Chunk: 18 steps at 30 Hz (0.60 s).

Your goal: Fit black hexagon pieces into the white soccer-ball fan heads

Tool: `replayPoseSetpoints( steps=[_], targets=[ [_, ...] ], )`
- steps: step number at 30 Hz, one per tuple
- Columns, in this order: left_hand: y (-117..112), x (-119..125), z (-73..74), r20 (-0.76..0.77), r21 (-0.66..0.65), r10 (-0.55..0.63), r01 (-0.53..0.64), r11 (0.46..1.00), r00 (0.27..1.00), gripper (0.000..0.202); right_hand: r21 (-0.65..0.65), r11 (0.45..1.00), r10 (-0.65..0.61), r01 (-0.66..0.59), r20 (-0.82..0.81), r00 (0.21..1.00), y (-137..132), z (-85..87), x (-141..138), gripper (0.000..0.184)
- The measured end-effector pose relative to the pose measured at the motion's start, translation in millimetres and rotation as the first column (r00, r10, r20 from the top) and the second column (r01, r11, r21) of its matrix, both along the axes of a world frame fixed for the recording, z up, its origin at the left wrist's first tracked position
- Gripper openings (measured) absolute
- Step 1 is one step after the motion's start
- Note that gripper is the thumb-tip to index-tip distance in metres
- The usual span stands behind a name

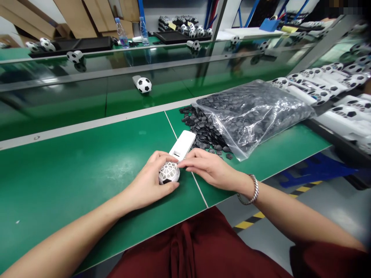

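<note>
My left hand (pixel 152 179) is wrapped round the ball-shaped head of a white plastic soccer-ball casing (pixel 169 172), low over the green table. An open white lattice faces up, with a black patch on its near side. The flat white handle (pixel 183 143) of the casing points away toward a heap of small black plastic pieces (pixel 207 129). At the right edge of the ball, the fingertips of my right hand (pixel 207 166) are pinched together. Whatever they hold, if anything, is hidden. Beyond that hand lies a clear plastic bag (pixel 255 112) full of black pieces.
Behind the table runs a glossy green conveyor belt (pixel 121 92) carrying a finished-looking soccer-ball casing (pixel 144 85). Trays of white casings (pixel 321 85) stand at the right. Across the belt are black trays (pixel 84 44) and plastic bottles (pixel 121 33).
</note>
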<state>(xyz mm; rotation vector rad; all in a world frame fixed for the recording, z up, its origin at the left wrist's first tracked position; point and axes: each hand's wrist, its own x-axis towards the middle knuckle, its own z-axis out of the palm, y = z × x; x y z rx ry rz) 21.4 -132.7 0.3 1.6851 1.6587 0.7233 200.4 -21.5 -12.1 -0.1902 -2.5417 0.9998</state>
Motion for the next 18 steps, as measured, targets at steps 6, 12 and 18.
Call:
replayPoseSetpoints(
  steps=[6, 12, 18],
  targets=[
    [0.9, -2.4, 2.4, -0.009, -0.01, 0.009, -0.009, 1.0, 1.0, 0.042, -0.082, 0.997, -0.011, 0.014, 0.046, 0.999, -1.7, 3.1, -1.0, 0.013],
    [0.9, -2.9, 5.4, -0.025, -0.019, 0.008, -0.008, 1.0, 1.0, 0.041, -0.146, 0.989, -0.023, 0.037, 0.096, 0.995, 0.0, 5.8, -9.8, 0.008],
    [1.5, -0.4, 0.5, -0.012, 0.007, 0.033, -0.033, 0.999, 0.999, 0.037, -0.176, 0.984, 0.034, -0.02, 0.079, 0.996, 3.7, 3.2, -15.7, 0.011]
  ],
)
